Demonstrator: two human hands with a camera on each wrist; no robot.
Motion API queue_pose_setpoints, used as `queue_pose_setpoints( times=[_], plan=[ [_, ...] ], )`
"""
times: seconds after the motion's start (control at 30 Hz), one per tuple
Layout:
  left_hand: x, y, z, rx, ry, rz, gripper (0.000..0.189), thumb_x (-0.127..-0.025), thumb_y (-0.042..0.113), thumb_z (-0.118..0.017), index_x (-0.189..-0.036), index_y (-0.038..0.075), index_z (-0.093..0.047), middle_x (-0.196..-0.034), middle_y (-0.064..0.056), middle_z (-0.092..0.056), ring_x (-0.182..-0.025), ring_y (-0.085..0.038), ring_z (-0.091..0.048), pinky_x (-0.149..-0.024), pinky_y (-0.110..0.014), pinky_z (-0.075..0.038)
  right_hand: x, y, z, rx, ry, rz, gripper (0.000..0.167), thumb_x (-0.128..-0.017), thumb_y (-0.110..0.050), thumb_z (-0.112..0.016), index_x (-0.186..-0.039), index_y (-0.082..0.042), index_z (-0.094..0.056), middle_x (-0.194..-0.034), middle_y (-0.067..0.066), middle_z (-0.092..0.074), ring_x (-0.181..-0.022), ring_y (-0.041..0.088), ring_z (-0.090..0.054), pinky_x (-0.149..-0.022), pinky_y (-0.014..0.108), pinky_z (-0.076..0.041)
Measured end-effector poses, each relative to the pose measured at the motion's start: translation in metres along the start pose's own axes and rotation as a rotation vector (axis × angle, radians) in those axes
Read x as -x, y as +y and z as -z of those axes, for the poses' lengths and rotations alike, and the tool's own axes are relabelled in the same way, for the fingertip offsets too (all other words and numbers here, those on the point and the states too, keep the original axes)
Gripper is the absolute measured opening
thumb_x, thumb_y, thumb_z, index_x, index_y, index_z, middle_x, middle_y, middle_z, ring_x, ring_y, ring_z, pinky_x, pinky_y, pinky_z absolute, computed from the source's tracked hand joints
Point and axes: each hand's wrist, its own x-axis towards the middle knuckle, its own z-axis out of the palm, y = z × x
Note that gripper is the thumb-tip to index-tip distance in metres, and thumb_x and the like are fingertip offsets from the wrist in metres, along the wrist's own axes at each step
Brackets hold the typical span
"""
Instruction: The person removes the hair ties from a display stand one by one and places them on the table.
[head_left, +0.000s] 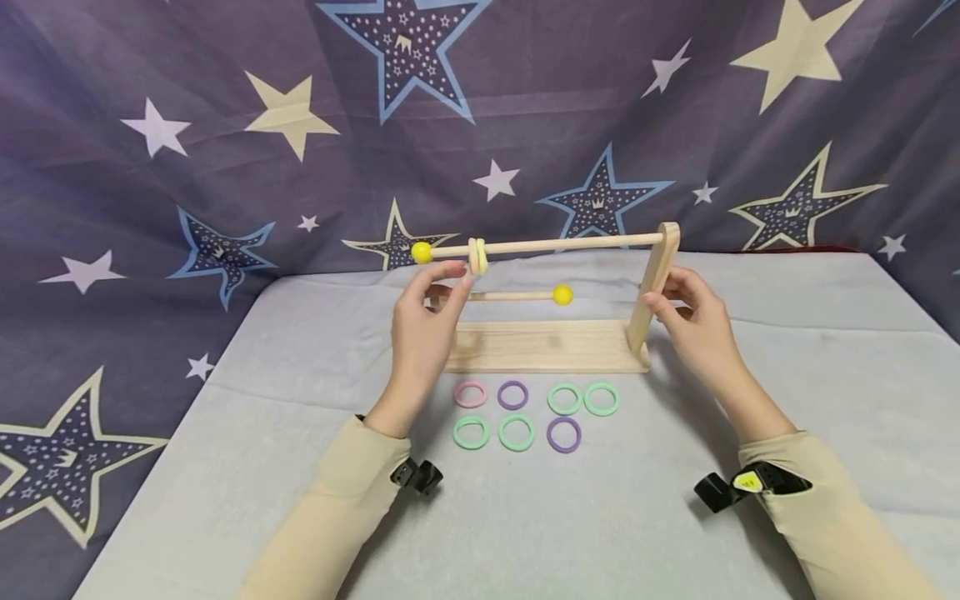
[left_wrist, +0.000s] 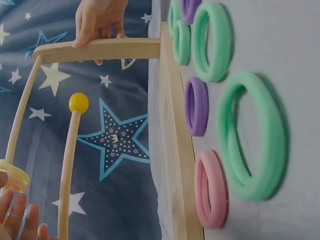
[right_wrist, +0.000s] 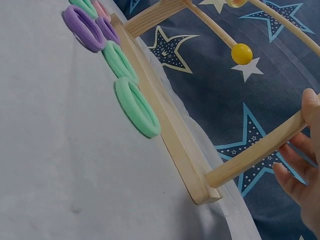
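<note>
A wooden stand has a long upper rod (head_left: 570, 243) ending in a yellow ball (head_left: 422, 252), and a shorter lower rod (left_wrist: 67, 175) with its own yellow ball (head_left: 562, 295). A pale pink and a yellow hair tie (head_left: 482, 257) hang side by side on the upper rod near its left end. My left hand (head_left: 427, 325) pinches at these hair ties with thumb and fingertips just under the rod; its other fingers are partly hidden. On the right, my right hand (head_left: 697, 321) grips the upright post (head_left: 655, 283), thumb on the near side and fingers behind.
In front of the stand's wooden base (head_left: 547, 346) lie several hair ties: a pink one (head_left: 470, 395), purple ones (head_left: 513, 395) and green ones (head_left: 517, 432). They rest on a grey cloth surface (head_left: 585, 525). A dark star-patterned curtain (head_left: 562, 92) hangs behind.
</note>
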Motion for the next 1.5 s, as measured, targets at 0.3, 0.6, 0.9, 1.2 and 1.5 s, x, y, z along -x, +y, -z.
queue_pose_setpoints(
  times=[0.3, 0.6, 0.9, 1.2, 1.5],
  plan=[
    [-0.007, -0.002, -0.008, 0.14, -0.017, -0.004, 0.025, -0.091, 0.023, -0.075, -0.11, 0.008, -0.072, -0.107, -0.002, -0.068, -0.086, -0.015, -0.06, -0.072, -0.029, -0.046, -0.001, 0.003, 0.001, 0.01, -0.001, -0.015, 0.036, -0.098, -0.012, -0.063, -0.131, 0.003, -0.056, -0.101, -0.018, -0.058, -0.095, -0.001, -0.056, -0.074, 0.015, -0.044],
    [-0.007, -0.003, -0.011, 0.073, -0.012, -0.016, 0.024, -0.089, 0.024, -0.076, -0.107, 0.008, -0.074, -0.103, -0.002, -0.065, -0.086, -0.014, -0.06, -0.07, -0.027, -0.047, -0.002, 0.003, 0.001, 0.003, 0.0, -0.003, 0.035, -0.098, -0.01, -0.063, -0.13, 0.003, -0.056, -0.1, -0.019, -0.058, -0.095, -0.002, -0.056, -0.073, 0.013, -0.044],
    [-0.007, -0.002, -0.012, 0.06, -0.003, -0.039, 0.019, -0.088, 0.022, -0.077, -0.101, 0.007, -0.074, -0.099, -0.003, -0.066, -0.084, -0.013, -0.059, -0.068, -0.025, -0.044, -0.002, 0.004, 0.001, 0.004, 0.0, -0.006, 0.035, -0.098, -0.01, -0.063, -0.13, 0.003, -0.056, -0.1, -0.018, -0.058, -0.095, -0.002, -0.056, -0.072, 0.014, -0.044],
    [-0.006, -0.004, -0.009, 0.104, 0.049, -0.034, 0.02, -0.088, 0.021, -0.077, -0.1, 0.005, -0.075, -0.095, -0.007, -0.064, -0.08, -0.012, -0.057, -0.065, -0.022, -0.039, -0.001, 0.0, 0.0, 0.003, -0.003, -0.007, 0.035, -0.098, -0.012, -0.063, -0.128, 0.004, -0.057, -0.099, -0.02, -0.058, -0.094, -0.001, -0.056, -0.074, 0.014, -0.043],
    [-0.005, 0.003, -0.004, 0.11, 0.101, -0.024, 0.019, -0.088, 0.009, -0.075, -0.104, -0.003, -0.073, -0.098, -0.017, -0.068, -0.077, -0.012, -0.054, -0.063, -0.019, -0.038, -0.002, 0.001, 0.001, -0.004, -0.005, -0.015, 0.035, -0.098, -0.012, -0.064, -0.129, 0.003, -0.057, -0.099, -0.019, -0.058, -0.095, -0.001, -0.056, -0.074, 0.013, -0.043]
  ],
)
